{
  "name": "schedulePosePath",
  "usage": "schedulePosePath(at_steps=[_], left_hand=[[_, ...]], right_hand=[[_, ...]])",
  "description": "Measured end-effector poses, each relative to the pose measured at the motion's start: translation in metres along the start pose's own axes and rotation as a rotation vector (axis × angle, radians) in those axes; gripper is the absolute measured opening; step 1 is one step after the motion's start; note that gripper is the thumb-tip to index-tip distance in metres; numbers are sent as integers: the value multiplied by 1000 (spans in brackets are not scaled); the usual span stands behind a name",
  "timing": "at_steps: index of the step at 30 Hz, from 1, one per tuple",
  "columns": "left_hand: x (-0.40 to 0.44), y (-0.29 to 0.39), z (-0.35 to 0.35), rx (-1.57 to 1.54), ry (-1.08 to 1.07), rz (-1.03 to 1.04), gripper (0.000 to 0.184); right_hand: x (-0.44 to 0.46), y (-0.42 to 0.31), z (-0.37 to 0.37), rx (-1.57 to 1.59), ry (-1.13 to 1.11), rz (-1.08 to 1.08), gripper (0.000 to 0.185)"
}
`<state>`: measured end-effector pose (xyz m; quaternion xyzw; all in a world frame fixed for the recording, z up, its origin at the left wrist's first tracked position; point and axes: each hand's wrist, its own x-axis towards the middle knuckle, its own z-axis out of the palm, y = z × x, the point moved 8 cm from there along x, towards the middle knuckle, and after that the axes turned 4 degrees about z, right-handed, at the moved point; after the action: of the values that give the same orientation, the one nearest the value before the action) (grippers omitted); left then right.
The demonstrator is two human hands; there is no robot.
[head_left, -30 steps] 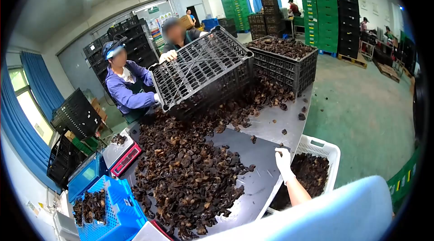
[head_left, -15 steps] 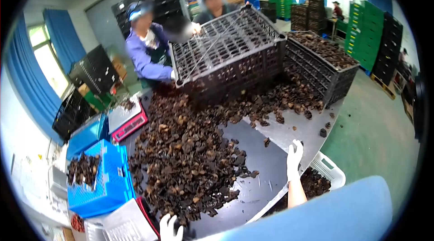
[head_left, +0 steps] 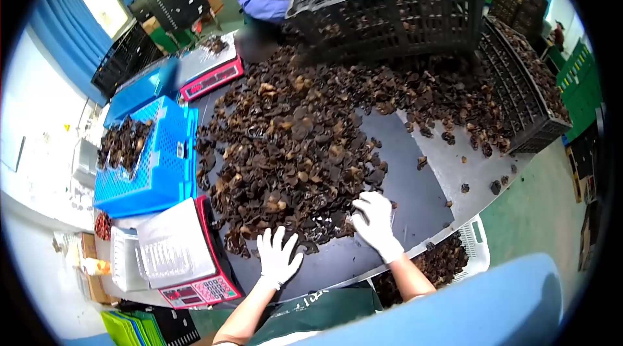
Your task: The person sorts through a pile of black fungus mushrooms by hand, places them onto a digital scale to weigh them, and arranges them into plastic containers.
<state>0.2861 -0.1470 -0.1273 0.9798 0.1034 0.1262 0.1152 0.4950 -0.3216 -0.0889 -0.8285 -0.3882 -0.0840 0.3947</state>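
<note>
Across the table, dark, crinkled brown pieces

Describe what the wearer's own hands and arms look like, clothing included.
The left hand and right hand each wear a thin, plain white glove that covers the fingers and ends near the wrist. No markings show on the gloves. Both forearms are bare above them. A bit of light sleeve edge shows by the left elbow; the right sleeve cannot be made out.

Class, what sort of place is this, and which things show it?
Probably a food sorting or packing room: a heap of dark pieces spreads over the table, with a keypad scale beside it and a tilted black crate over it.
</note>
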Motion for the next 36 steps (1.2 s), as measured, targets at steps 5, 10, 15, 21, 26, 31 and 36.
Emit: schedulePosePath(at_steps=[5,10,15,21,26,31,36], left_hand=[[-42,15,6,38,-181,106,36],[-63,-1,-32,-59,74,33,32],[-66,-42,-19,-132,130,-290,60],[-76,-1,-10,-327,89,43,32],[-93,-27,-19,-343,219,-229,44],[-65,-8,-17,-201,53,-56,49],[-75,-23,-20,-192,166,-70,38]], right_hand=[[-60,-71,65,55,-362,-227,44],[-77,-65,36,148,-377,-161,55],[-96,-10,23,-28,-292,70,74],[-90,-11,31,88,-300,127,76],[-82,-25,33,-59,-222,109,67],[-82,-105,72,-46,-462,-249,54],[-68,-78,59,-8,-291,-169,37]])
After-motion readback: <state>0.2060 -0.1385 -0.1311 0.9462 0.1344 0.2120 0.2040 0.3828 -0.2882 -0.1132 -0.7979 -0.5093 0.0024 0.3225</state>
